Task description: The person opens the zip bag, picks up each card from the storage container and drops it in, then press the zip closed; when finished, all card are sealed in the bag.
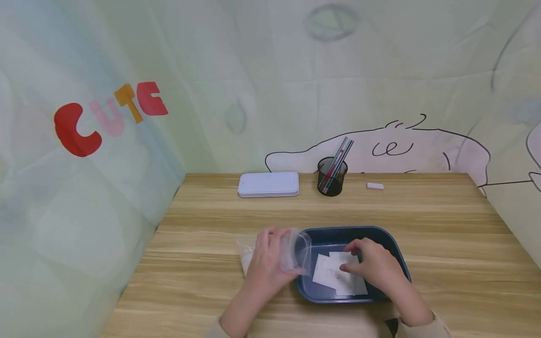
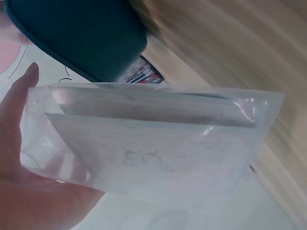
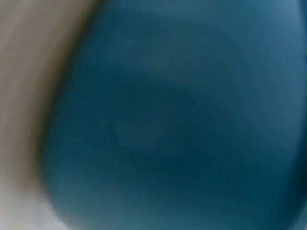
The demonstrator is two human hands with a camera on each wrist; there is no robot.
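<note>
My left hand (image 1: pixel 268 260) grips a clear plastic bag (image 1: pixel 297 253), its mouth turned toward the blue tray (image 1: pixel 313 293). Inside the bag (image 2: pixel 230 167), white flat pieces (image 2: pixel 144 148) show through the film in the left wrist view, with the thumb along its edge. Several white square pieces (image 1: pixel 334 272) overlap in the tray. Over them hovers my right hand (image 1: pixel 378 265), thumb and fingers parted, with nothing seen between them. In the right wrist view the blurred blue tray (image 3: pixel 182 120) takes up most of the picture, and no hand shows there.
Along the back of the wooden table (image 1: pixel 203 211) stand a white case (image 1: pixel 268 184), a black mesh cup (image 1: pixel 330 183) with pencils (image 1: pixel 339 162) and a small white eraser (image 1: pixel 374 186). A printed cloth (image 1: pixel 253 84) hangs behind the table and on its sides.
</note>
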